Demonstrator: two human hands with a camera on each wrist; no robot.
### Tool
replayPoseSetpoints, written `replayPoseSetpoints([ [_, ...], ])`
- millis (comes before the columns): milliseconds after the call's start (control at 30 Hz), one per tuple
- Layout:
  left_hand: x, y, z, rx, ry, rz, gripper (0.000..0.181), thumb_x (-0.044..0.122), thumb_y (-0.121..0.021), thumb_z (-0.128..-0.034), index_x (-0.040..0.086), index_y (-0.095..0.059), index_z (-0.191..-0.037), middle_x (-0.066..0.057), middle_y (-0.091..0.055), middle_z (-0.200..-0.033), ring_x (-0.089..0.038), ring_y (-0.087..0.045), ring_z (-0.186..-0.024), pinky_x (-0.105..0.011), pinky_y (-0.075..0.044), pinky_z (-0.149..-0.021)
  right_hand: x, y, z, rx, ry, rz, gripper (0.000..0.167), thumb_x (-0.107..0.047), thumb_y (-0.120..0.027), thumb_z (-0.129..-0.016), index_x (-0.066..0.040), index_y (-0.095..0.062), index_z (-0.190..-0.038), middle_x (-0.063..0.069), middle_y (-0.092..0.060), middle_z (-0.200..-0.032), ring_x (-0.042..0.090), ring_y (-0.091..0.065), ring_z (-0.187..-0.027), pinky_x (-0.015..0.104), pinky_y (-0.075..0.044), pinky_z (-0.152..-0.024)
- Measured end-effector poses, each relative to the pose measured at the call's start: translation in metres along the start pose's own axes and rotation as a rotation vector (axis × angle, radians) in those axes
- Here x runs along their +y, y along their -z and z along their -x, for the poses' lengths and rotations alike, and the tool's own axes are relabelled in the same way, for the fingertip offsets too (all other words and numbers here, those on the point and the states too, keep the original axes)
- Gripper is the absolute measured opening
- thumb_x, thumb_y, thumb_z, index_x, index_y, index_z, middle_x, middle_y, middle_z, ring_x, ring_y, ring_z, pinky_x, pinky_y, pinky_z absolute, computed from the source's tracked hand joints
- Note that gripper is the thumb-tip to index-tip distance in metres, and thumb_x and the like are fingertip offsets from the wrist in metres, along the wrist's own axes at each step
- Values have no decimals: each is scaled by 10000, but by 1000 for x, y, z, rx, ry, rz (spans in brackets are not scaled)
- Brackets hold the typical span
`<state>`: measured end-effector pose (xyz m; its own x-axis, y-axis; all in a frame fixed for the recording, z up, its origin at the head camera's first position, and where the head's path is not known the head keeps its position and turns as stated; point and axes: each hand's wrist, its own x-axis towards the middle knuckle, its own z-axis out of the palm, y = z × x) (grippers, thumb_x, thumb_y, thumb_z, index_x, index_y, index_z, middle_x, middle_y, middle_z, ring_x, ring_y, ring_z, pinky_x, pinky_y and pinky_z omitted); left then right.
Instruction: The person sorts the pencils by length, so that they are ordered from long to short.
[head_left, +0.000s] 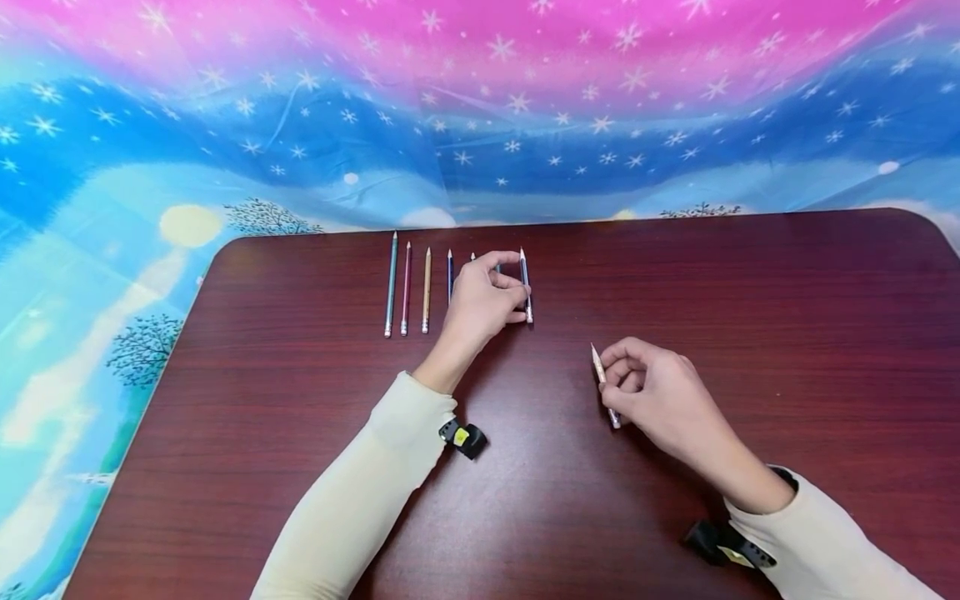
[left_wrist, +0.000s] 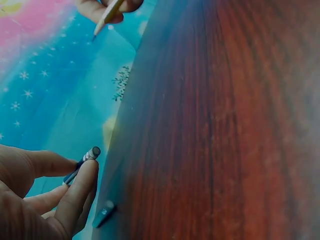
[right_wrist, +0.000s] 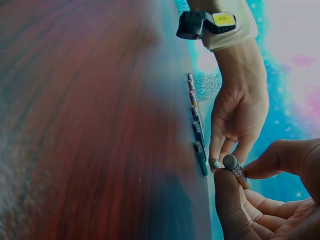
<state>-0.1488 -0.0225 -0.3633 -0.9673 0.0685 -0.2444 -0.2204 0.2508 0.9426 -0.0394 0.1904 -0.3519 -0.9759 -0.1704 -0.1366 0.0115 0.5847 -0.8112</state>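
Note:
With thumb and fingers, my left hand [head_left: 483, 296] pinches a dark blue pencil [head_left: 526, 287] at the right end of a row; its eraser end [left_wrist: 94, 152] shows in the left wrist view. My right hand [head_left: 660, 392], nearer the front and to the right, pinches a yellowish pencil [head_left: 598, 367], its sharpened tip pointing away and its eraser end [right_wrist: 230, 161] towards me. Left of my left hand lie a teal pencil [head_left: 392, 283], a dark pink pencil [head_left: 407, 287], a yellow pencil [head_left: 427, 292] and a blue pencil [head_left: 450, 271]. Other pencils in the row are partly hidden behind that hand.
The dark red wooden table [head_left: 300, 467] has rounded far corners. Behind its far edge hangs a pink and blue snowflake cloth [head_left: 480, 100]. Each wrist wears a black strap device, the left one [head_left: 465, 439] and the right one [head_left: 723, 546].

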Motion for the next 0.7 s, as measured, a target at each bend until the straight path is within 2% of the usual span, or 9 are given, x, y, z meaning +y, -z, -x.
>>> replayPoseSetpoints([
  [167, 4, -3, -6, 19, 22, -69, 465, -20, -718, -946, 89, -634, -1390, -111, -717, -937, -156, -725, -719, -281, -651, -648, 1, 1, 1, 6, -1, 9, 216, 17, -688, -857, 0, -680, -1073, 50, -679, -823, 36, -597, -676, 189, -503, -583],
  [400, 8, -6, -11, 27, 55, -194, 445, 5, -694, -958, 116, -630, -1384, -81, -723, -951, -161, -723, -624, -315, -637, -585, 2, 2, 2, 5, -8, 2, 221, 18, -686, -860, 4, -678, -1080, 50, -680, -829, 31, -601, -673, 191, -505, -575],
  [567, 13, -8, -14, 20, 75, -255, 445, 2, -671, -958, 102, -619, -1389, -78, -739, -952, -152, -725, -625, -271, -616, -563, 2, 2, 2, 5, -10, 3, 221, 19, -688, -858, 0, -680, -1078, 46, -678, -830, 28, -598, -674, 188, -502, -578],
  [700, 16, -10, -18, 13, 99, -333, 451, 22, -671, -970, 113, -607, -1408, -58, -749, -948, -124, -728, -631, -230, -552, -494, 2, 3, 2, 5, -15, 4, 220, 18, -689, -861, 0, -678, -1081, 43, -677, -829, 25, -597, -674, 189, -502, -577],
])
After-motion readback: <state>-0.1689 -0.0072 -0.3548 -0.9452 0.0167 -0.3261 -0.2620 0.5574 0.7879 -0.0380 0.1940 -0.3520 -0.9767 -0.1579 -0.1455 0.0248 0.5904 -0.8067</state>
